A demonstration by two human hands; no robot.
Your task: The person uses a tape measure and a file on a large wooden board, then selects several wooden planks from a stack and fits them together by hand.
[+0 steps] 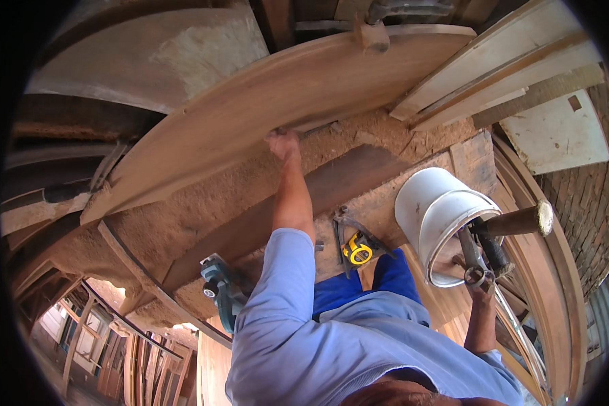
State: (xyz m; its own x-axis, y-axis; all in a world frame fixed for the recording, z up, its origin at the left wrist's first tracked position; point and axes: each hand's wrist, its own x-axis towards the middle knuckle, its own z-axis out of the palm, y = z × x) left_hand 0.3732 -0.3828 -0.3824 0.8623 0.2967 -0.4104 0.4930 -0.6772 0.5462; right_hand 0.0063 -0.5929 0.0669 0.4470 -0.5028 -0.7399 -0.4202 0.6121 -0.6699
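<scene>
My left arm reaches forward, and my left hand is closed at the lower edge of a large curved wooden panel. A thin dark piece stretches to the right beside its fingers; whether I hold it is unclear. At the right, my right hand is closed at the ring end of a metal wrench, its fingers partly hidden. The wrench leans out of a white bucket, which lies tipped toward me. A wooden-handled tool and a black handle also stick out of the bucket.
Sawdust covers much of the bench. A yellow tape measure lies by a dark metal tool near my lap. A green power planer sits left. A clamp grips the panel's top. Boards lean at right.
</scene>
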